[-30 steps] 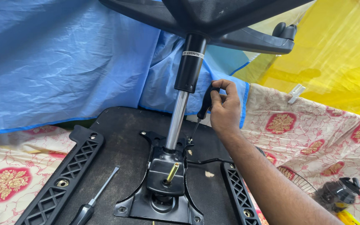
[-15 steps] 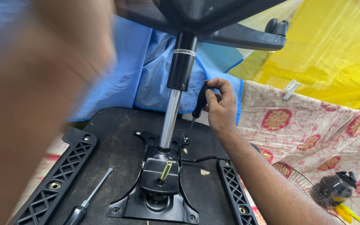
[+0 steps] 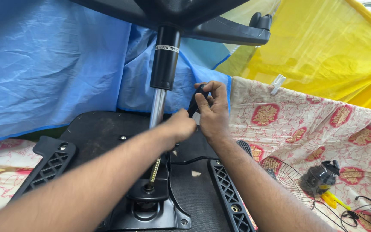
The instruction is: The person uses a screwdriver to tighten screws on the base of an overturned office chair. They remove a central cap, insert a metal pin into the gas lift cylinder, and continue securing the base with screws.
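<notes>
While the right hand (image 3: 213, 111) pinches a black lever (image 3: 195, 99) beside the chair's gas cylinder (image 3: 164, 58), the left hand (image 3: 181, 125) curls half-closed just below it, touching the chrome rod (image 3: 156, 107) above the upturned black seat base (image 3: 95, 129).

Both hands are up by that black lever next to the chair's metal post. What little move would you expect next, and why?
Probably a small pull or twist on the black lever handle. The right hand already pinches it with its fingertips, and the left hand sits just below it beside the gas cylinder, seemingly placed to steady or help. This is a guess: the lever's lower end is hidden behind the hands.
</notes>
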